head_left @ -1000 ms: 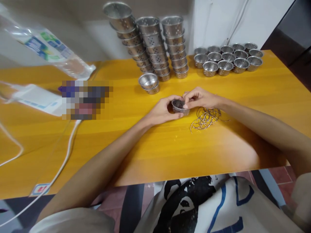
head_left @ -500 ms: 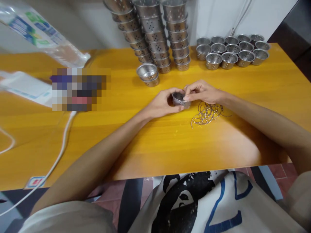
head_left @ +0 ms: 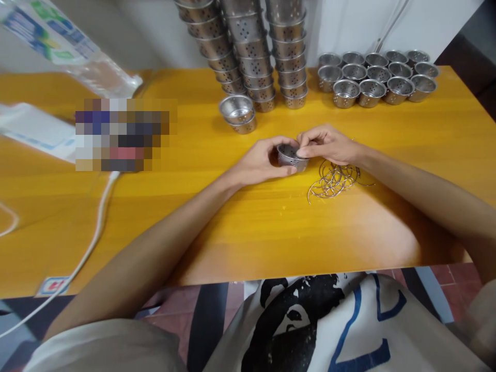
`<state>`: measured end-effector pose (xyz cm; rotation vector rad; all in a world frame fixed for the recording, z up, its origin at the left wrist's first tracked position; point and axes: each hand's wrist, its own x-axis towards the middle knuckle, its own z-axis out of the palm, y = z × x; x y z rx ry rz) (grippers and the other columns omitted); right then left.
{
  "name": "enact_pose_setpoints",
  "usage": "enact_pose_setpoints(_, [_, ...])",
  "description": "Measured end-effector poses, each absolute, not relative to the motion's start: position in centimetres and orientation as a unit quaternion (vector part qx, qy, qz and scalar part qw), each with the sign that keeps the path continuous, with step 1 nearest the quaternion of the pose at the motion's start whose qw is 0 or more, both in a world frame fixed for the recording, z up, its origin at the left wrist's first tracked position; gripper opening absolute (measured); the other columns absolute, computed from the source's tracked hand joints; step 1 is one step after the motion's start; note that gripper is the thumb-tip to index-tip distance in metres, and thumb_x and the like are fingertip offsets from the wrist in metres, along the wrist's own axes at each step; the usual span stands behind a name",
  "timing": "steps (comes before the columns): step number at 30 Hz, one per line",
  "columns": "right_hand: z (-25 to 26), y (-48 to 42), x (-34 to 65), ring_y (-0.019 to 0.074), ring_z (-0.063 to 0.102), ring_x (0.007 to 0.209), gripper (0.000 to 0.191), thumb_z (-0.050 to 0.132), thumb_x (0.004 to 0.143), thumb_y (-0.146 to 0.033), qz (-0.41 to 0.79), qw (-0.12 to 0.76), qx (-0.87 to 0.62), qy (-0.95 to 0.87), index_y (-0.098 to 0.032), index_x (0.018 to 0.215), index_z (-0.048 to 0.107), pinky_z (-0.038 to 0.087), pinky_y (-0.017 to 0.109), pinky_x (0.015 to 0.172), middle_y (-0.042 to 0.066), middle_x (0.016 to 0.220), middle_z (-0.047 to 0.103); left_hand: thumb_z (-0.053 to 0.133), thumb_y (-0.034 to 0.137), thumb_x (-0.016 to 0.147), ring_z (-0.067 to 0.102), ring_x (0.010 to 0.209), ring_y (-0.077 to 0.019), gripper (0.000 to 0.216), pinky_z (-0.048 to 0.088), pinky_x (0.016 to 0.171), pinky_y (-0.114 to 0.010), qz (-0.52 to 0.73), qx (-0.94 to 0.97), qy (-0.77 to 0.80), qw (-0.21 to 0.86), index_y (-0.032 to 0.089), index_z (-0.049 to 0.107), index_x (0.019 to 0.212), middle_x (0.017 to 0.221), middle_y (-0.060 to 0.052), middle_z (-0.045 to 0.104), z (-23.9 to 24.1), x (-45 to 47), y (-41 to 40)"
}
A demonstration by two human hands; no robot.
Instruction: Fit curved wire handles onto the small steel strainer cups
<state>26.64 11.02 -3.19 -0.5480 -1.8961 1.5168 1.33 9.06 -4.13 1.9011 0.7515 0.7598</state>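
Note:
My left hand (head_left: 263, 161) is wrapped round a small perforated metal cup (head_left: 292, 161), thumb on the near side and fingers on the far side. The cup is upright at the table surface. At its right rim my right hand (head_left: 327, 144) has thumb and forefinger pinched together; what they hold, if anything, is hidden behind the fingers. Just below the right hand lies a loose pile of thin curved metal wires (head_left: 335, 181).
Tall stacks of perforated cups (head_left: 253, 57) stand at the back, with two nested cups (head_left: 237, 111) before them. Rows of single cups (head_left: 372, 93) fill the back right. A plastic bottle (head_left: 93, 67), a blurred-out patch and a white cable (head_left: 101, 206) are on the left.
The view has shifted slightly. Both hands keep the same hold at the cup, and the wire pile looks the same.

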Motion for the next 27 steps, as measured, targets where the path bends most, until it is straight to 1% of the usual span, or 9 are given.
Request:
enact_pose_setpoints(4, [-2.9, 10.9, 26.7, 0.0109, 0.049, 0.072, 0.05, 0.094, 0.087, -0.06, 0.558, 0.308, -0.219, -0.739, -0.018, 0.076, 0.069, 0.041, 0.027, 0.07, -0.003, 0.073, 0.061, 0.097, 0.06, 0.078, 0.073, 0.114, -0.027, 0.073, 0.057, 0.106, -0.039, 0.309, 0.774, 0.299, 0.465, 0.012, 0.074, 0.128, 0.123, -0.012, 0.078, -3.7, 1.4, 8.8])
enact_pose_setpoints(9, [-3.0, 10.9, 26.7, 0.0113, 0.051, 0.074, 0.05, 0.094, 0.086, -0.06, 0.564, 0.309, -0.21, -0.737, -0.018, 0.08, 0.07, 0.043, 0.027, 0.072, -0.002, 0.076, 0.062, 0.098, 0.065, 0.076, 0.074, 0.113, -0.0275, 0.076, 0.058, 0.106, -0.04, 0.305, 0.773, 0.303, 0.466, 0.014, 0.074, 0.127, 0.122, -0.011, 0.079, -4.0, 1.3, 9.0])
enact_pose_setpoints(12, [-3.0, 11.0, 26.6, 0.0133, 0.057, 0.082, 0.05, 0.092, 0.088, -0.062, 0.574, 0.325, -0.222, -0.718, -0.017, 0.083, 0.071, 0.048, 0.029, 0.079, 0.0, 0.083, 0.066, 0.098, 0.065, 0.075, 0.075, 0.114, -0.0277, 0.075, 0.059, 0.107, -0.041, 0.318, 0.764, 0.309, 0.469, 0.015, 0.074, 0.127, 0.123, -0.011, 0.08, -4.6, 1.2, 9.1])
enact_pose_setpoints(14, [-2.9, 11.1, 26.6, 0.0142, 0.059, 0.088, 0.049, 0.097, 0.083, -0.06, 0.564, 0.365, -0.25, -0.697, -0.018, 0.091, 0.074, 0.05, 0.029, 0.081, 0.002, 0.095, 0.068, 0.098, 0.062, 0.076, 0.076, 0.117, -0.0286, 0.074, 0.058, 0.11, -0.043, 0.344, 0.754, 0.318, 0.461, 0.015, 0.074, 0.129, 0.127, -0.013, 0.08, -4.8, 1.3, 8.8])
enact_pose_setpoints(17, [-2.9, 11.2, 26.4, 0.0122, 0.057, 0.081, 0.06, 0.107, 0.07, -0.049, 0.563, 0.403, -0.32, -0.647, -0.022, 0.113, 0.073, 0.048, 0.026, 0.065, 0.002, 0.106, 0.067, 0.097, 0.053, 0.079, 0.074, 0.125, -0.0312, 0.067, 0.055, 0.118, -0.049, 0.403, 0.76, 0.338, 0.381, 0.016, 0.075, 0.131, 0.134, -0.015, 0.08, -4.4, 1.6, 8.1])
enact_pose_setpoints(20, [-3.0, 10.8, 26.2, 0.0106, 0.053, 0.064, 0.053, 0.102, 0.077, -0.052, 0.553, 0.378, -0.39, -0.632, -0.023, 0.108, 0.069, 0.04, 0.027, 0.05, 0.001, 0.093, 0.067, 0.097, 0.048, 0.082, 0.071, 0.13, -0.0335, 0.06, 0.05, 0.123, -0.057, 0.431, 0.793, 0.348, 0.252, 0.021, 0.077, 0.131, 0.137, -0.014, 0.079, -3.9, 1.9, 7.4])
enact_pose_setpoints(23, [-2.2, 10.6, 26.5, 0.0123, 0.056, 0.057, 0.041, 0.093, 0.087, -0.054, 0.456, 0.353, -0.426, -0.696, -0.021, 0.096, 0.069, 0.044, 0.031, 0.05, 0.003, 0.085, 0.07, 0.095, 0.048, 0.086, 0.068, 0.135, -0.0349, 0.072, 0.049, 0.124, -0.058, 0.427, 0.807, 0.349, 0.211, 0.025, 0.068, 0.148, 0.147, -0.014, 0.075, -3.9, 2.1, 7.3])
enact_pose_setpoints(25, [-1.0, 11.1, 27.5, 0.016, 0.063, 0.063, 0.034, 0.09, 0.091, -0.049, 0.357, 0.355, -0.441, -0.743, -0.019, 0.096, 0.075, 0.052, 0.034, 0.06, 0.007, 0.088, 0.075, 0.092, 0.047, 0.09, 0.066, 0.14, -0.0344, 0.086, 0.05, 0.125, -0.055, 0.436, 0.799, 0.351, 0.221, 0.027, 0.053, 0.164, 0.158, -0.016, 0.067, -4.3, 2.2, 7.4])
enact_pose_setpoints(27, [0.9, 12.6, 29.1, 0.0208, 0.07, 0.075, 0.025, 0.087, 0.093, -0.04, 0.242, 0.373, -0.459, -0.769, -0.017, 0.101, 0.08, 0.058, 0.039, 0.074, 0.011, 0.094, 0.079, 0.085, 0.043, 0.096, 0.068, 0.137, -0.0323, 0.087, 0.053, 0.123, -0.052, 0.443, 0.79, 0.357, 0.229, 0.027, 0.043, 0.171, 0.162, -0.018, 0.062, -4.8, 2.2, 7.7])
